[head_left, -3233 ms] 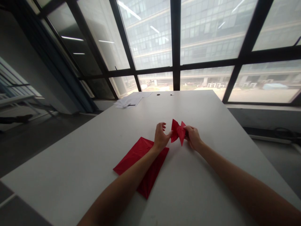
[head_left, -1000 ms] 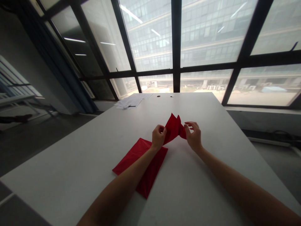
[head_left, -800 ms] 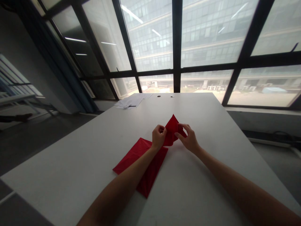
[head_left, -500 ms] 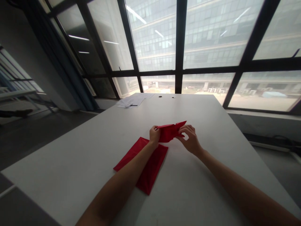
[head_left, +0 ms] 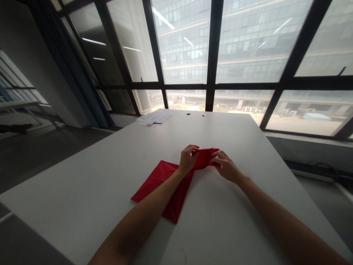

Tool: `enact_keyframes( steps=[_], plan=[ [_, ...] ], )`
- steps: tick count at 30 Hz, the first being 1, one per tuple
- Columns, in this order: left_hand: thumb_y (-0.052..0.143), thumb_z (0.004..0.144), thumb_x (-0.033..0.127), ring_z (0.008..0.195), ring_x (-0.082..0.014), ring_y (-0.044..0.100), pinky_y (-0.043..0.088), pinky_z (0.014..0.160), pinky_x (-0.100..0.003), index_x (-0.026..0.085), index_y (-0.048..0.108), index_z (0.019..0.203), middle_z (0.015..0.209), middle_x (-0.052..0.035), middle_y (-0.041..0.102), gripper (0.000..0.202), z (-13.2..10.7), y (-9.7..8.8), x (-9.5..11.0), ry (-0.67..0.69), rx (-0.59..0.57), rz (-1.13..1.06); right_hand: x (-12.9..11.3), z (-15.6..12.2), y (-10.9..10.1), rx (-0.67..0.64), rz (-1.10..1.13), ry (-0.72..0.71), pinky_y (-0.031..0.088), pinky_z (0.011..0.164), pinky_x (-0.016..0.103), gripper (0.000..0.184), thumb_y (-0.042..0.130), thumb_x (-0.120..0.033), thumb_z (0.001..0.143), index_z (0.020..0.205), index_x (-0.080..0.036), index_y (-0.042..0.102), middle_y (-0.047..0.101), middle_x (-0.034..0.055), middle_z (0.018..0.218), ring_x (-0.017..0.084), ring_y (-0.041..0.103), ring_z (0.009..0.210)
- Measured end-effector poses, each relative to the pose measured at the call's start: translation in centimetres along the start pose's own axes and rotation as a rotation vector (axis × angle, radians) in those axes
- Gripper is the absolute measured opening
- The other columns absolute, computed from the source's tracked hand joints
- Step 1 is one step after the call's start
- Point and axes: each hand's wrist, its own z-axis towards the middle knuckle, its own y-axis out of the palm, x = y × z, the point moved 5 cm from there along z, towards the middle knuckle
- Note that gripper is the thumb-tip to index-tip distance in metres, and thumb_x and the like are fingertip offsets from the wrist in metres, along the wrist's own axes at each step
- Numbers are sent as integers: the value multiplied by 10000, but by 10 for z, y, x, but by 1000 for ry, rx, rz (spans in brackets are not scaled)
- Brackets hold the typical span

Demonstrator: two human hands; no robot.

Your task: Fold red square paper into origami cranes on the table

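Head view, just right of centre: the small red folded piece (head_left: 204,158) is held up between two bare hands, above the white table (head_left: 237,221). The left hand (head_left: 189,159) has its thumb and fingers drawn close together on the left end of the piece, near the upper edge. The right hand (head_left: 225,165) comes in from the right, its fingers and thumb narrowed on the other end, where the fingers hide some of the folds. Gripping it at both ends looks like a way to steady something so light and thin, with one side braced while the other is worked; that's my reading from where I stand.

Left of and below the hands, about the middle of the frame, the larger red sheet (head_left: 157,180) lies flat, creased, with the left forearm (head_left: 149,209) crossing over it. My guess is that it sits there to be near without taking up the space under the fingers. Its upper right corner meets the small piece in this view; whether they touch, I can't tell. White papers (head_left: 154,117) lie at the table's far left corner, well apart from the hands.
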Motion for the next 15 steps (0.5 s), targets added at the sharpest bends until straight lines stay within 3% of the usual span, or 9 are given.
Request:
enact_keyframes(
  steps=[3,5,8,11,15],
  plan=[
    [592,892,247,784,-187,642,510,770,-324,173,675,862,855,-54,709,115,-1,-4,4,-21,63,32,-12,0,1,-104,42,-34,478,992,476,494,558,-81,773,1212,-286,652,655,72,1200,276,548,1159],
    [577,903,271,719,-187,621,502,729,-325,171,662,836,784,-52,695,147,-2,-6,6,-26,88,53,-16,1,-2,-86,134,-44,452,1026,492,576,530,-85,756,1297,-270,600,640,77,1250,280,541,1191],
    [565,909,296,724,-201,625,500,719,-333,182,658,819,777,-64,698,173,-3,-6,9,-23,98,58,-6,3,-16,204,195,73,498,928,455,412,466,-118,837,1176,-249,659,665,81,1157,260,585,1101],
    [560,905,303,767,-211,643,502,734,-339,192,664,831,829,-67,713,169,-3,-4,13,-13,87,42,9,-1,-28,477,31,200,506,831,415,212,516,-186,899,1000,-240,694,671,70,990,247,599,971],
    [558,897,302,720,-206,628,487,696,-342,190,661,811,787,-56,700,175,-4,0,16,-16,86,34,13,1,-19,365,-169,137,463,879,421,78,635,-229,881,923,-247,698,674,54,951,243,575,949]
  ],
)
